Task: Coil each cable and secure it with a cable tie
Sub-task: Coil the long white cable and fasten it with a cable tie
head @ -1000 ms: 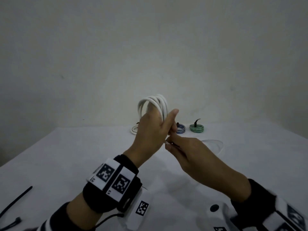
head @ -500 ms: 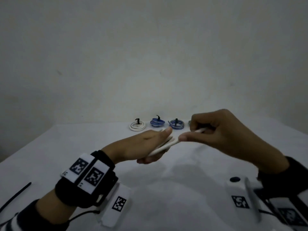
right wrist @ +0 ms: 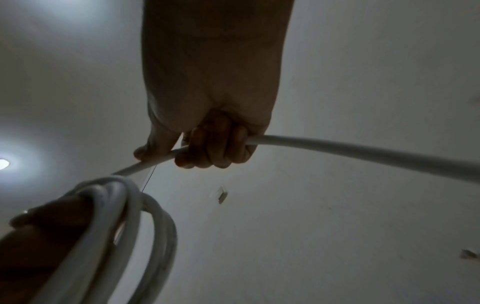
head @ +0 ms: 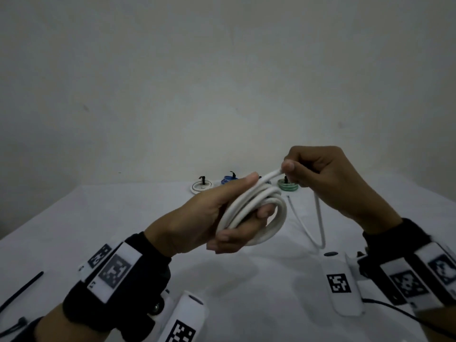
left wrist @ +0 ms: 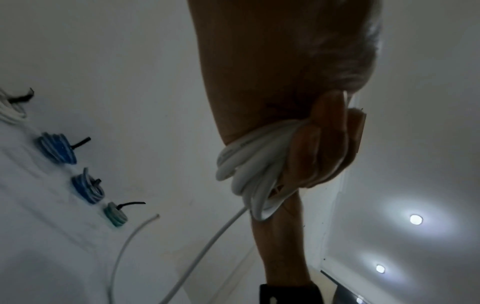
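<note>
White cable loops wrapped around left hand, fingers curled on them; right hand pinches the free strand.

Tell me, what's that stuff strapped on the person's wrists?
Each wrist wears a thick black band with white tags printed with blocky black square patterns. White camera pods with the same patterns hang below. A thin black wire trails from the right one. Dark sleeves.
</note>
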